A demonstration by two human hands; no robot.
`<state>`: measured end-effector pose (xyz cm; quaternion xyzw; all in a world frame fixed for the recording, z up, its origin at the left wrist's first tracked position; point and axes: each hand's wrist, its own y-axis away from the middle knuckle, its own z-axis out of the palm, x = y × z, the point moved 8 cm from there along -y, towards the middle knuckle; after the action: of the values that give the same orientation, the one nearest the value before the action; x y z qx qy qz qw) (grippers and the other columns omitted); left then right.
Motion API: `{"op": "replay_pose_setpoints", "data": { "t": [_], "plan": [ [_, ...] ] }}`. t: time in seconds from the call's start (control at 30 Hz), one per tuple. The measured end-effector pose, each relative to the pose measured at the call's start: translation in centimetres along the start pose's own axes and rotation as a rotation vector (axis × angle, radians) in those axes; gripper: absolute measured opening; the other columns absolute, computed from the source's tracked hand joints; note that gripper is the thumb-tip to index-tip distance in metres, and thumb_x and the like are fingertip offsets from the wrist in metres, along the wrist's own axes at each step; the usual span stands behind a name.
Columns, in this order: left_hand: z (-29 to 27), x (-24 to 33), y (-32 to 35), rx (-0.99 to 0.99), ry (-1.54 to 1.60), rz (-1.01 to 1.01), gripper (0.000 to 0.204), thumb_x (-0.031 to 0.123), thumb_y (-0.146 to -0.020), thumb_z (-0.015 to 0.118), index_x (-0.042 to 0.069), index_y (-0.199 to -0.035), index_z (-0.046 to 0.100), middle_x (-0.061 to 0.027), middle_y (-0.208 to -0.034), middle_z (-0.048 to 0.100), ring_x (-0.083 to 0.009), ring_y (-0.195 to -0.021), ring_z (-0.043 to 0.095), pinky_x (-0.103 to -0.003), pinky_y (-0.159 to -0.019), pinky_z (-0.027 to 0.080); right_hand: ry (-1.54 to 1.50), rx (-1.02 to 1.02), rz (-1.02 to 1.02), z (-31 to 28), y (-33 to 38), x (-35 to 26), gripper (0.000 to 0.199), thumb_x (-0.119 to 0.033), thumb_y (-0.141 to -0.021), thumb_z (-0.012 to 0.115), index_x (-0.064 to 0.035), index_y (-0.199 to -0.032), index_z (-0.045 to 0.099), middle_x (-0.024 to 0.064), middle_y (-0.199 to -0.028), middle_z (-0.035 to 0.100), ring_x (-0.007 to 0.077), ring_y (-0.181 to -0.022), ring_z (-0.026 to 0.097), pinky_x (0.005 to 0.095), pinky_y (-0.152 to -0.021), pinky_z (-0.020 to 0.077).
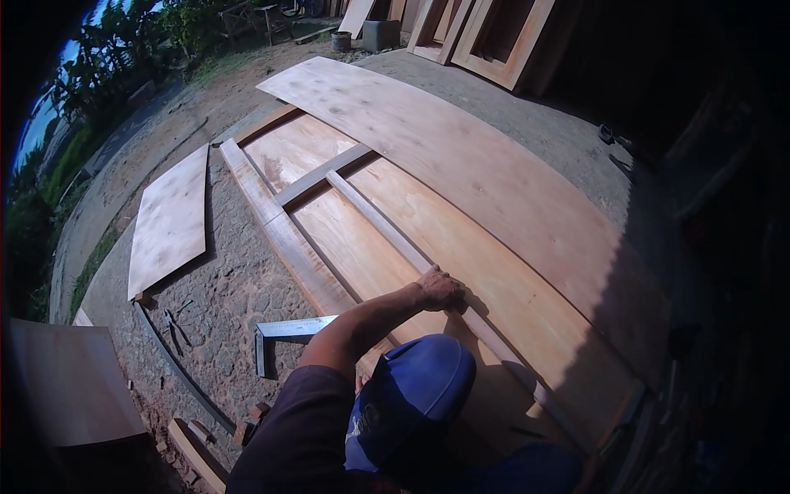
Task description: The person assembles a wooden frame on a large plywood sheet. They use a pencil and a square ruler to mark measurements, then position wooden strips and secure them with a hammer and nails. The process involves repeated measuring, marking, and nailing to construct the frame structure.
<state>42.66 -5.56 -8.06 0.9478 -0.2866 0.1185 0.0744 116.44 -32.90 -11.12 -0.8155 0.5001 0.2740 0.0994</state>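
My left hand (441, 288) is closed over a long narrow wooden strip (383, 220), gripping it partway along its length. The strip lies lengthwise on a wooden-framed plywood panel (494, 263), its far end by a crosspiece (325, 175). A wide side rail (288, 239) borders the panel on the left. Over its right side rests a long plywood sheet (428, 132). My blue-clad knee (420, 379) hides part of the near panel. A small pale wood piece (540, 392) sits against the strip's near part. My right hand does not show.
A metal try square (292, 328) lies left of the panel, with pliers (174, 329) on the rough ground farther left. A smaller plywood piece (170, 218) and a curved dark strip (181, 370) are nearby. Wooden frames (498, 41) lean at the back. Deep shadow covers the right.
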Motion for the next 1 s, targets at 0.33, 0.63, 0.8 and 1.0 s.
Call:
{"op": "replay_pose_setpoints", "data": {
  "t": [0.33,0.63,0.8,1.0],
  "plan": [
    [-0.5,-0.5,-0.4,0.003,-0.01,0.028,0.033,0.044,-0.076,0.075,0.023,-0.099,0.065,-0.0008,-0.099,0.068,-0.0262,-0.102,0.063,-0.046,-0.089,0.042,-0.027,-0.004,0.009,0.6,0.3,-0.2,0.037,-0.032,-0.093,0.062,-0.0011,-0.113,0.067,0.0195,-0.101,0.069,0.0322,-0.093,0.067,0.0447,-0.077,0.0515],
    [-0.7,-0.3,-0.3,0.021,-0.05,0.024,0.03,0.042,-0.076,0.074,0.024,-0.099,0.066,-0.0003,-0.099,0.068,-0.0254,-0.102,0.064,-0.047,-0.088,0.042,-0.036,-0.008,0.003,1.3,0.5,-1.1,0.037,-0.031,-0.093,0.063,-0.0017,-0.115,0.066,0.0183,-0.102,0.069,0.0305,-0.094,0.067,0.0438,-0.078,0.0516],
    [-0.5,-0.1,-0.5,-0.032,0.006,0.013,0.036,0.043,-0.073,0.078,0.023,-0.1,0.064,-0.0007,-0.1,0.068,-0.0265,-0.103,0.063,-0.047,-0.089,0.042,-0.027,-0.007,0.016,1.6,0.5,-1.8,0.037,-0.031,-0.093,0.063,-0.0021,-0.116,0.066,0.0177,-0.103,0.069,0.0296,-0.094,0.066,0.0434,-0.078,0.0516],
    [-0.8,0.2,-0.5,0.044,-0.019,0.031,0.033,0.042,-0.075,0.076,0.023,-0.098,0.065,-0.0006,-0.097,0.068,-0.026,-0.101,0.064,-0.047,-0.087,0.043,-0.035,-0.001,0.025,1.6,0.7,-2.1,0.037,-0.03,-0.093,0.063,-0.0025,-0.117,0.066,0.0169,-0.104,0.069,0.0285,-0.094,0.066,0.0428,-0.079,0.0517]
  ]
}}
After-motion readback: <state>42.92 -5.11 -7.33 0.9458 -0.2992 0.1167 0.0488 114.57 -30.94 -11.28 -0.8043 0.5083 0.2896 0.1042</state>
